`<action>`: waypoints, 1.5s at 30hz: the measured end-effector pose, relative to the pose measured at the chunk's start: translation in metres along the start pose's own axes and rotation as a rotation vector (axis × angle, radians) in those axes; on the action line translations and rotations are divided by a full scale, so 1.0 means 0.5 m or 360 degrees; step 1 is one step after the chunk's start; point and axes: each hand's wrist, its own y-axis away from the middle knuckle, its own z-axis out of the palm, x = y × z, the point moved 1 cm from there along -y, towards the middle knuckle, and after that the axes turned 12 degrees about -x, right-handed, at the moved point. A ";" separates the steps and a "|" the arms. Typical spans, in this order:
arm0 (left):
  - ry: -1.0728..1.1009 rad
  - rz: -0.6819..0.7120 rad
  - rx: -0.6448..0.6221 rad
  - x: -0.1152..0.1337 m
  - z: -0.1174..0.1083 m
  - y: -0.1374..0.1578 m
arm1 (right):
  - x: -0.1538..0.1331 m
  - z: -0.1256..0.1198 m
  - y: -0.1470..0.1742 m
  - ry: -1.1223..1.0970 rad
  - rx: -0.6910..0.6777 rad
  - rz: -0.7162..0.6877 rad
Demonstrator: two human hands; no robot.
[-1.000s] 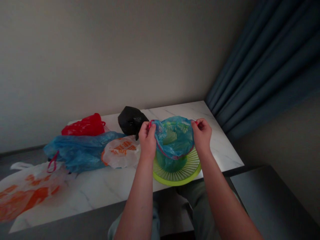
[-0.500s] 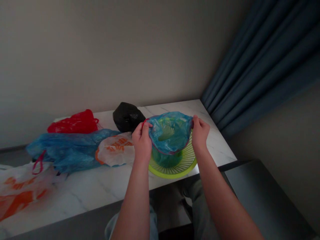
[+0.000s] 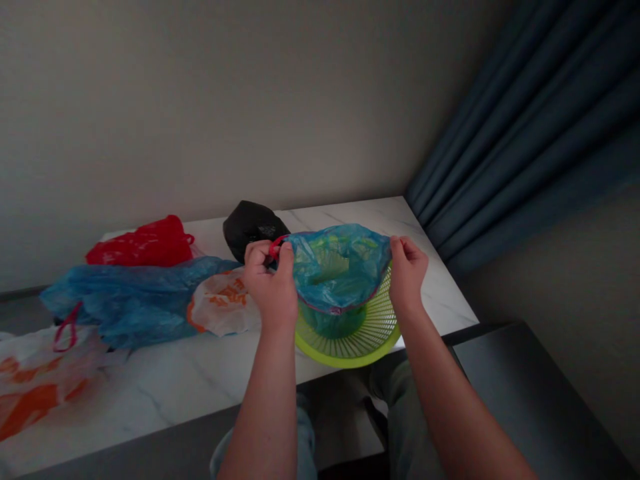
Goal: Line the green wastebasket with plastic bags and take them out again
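A translucent blue drawstring garbage bag (image 3: 333, 270) is stretched between my two hands, its mouth spread open and its lower part hanging into a yellow-green slotted plastic basket (image 3: 350, 359). My left hand (image 3: 271, 273) pinches the bag's left rim, where a red drawstring loop (image 3: 277, 247) sticks out. At the right rim, my right hand (image 3: 407, 270) is closed on the bag's edge. The basket stands on the marble-patterned tabletop, and its far rim is seen through the blue film.
Left of the basket lie a black bag (image 3: 254, 228), a red bag (image 3: 143, 243), a large blue bag (image 3: 145, 303) and white-and-orange bags (image 3: 37, 377) on the marble-patterned table (image 3: 180, 393). A dark curtain (image 3: 530, 133) hangs at right, above a dark chair-like surface (image 3: 540, 387).
My hands have moved apart, the left one further left, pulling the bag's mouth wider. The red drawstring loop now shows more clearly at my left fingers.
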 end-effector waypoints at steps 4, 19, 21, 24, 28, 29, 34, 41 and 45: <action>0.0120 0.0068 -0.0014 0.009 0.009 -0.007 | -0.004 -0.001 0.004 -0.0229 0.0018 -0.0065; 0.0499 -0.0124 0.0001 0.011 0.022 -0.006 | 0.013 0.037 0.007 -0.0360 0.0001 -0.0147; 0.0365 -0.0123 -0.0008 0.007 0.018 -0.006 | 0.018 0.039 0.009 -0.0287 0.0052 -0.0101; 0.0312 -0.0091 -0.0016 0.006 0.014 -0.008 | 0.024 0.043 0.012 -0.0264 0.0127 0.0107; 0.0477 -0.0085 -0.0011 0.005 0.015 -0.009 | 0.023 0.053 0.012 -0.0471 0.0232 0.0302; 0.0543 -0.0101 -0.0024 0.003 0.017 -0.008 | 0.021 0.056 0.010 -0.0541 0.0262 0.0310; 0.0846 -0.0240 -0.0199 -0.008 0.026 0.003 | 0.015 0.058 -0.005 -0.0773 0.0374 0.0336; 0.0624 -0.0343 -0.0461 -0.005 0.027 0.018 | -0.016 0.031 -0.006 -0.0745 0.0247 0.0323; 0.0545 -0.0308 -0.0457 -0.002 0.031 0.017 | -0.035 0.021 0.006 -0.0764 0.0077 0.0289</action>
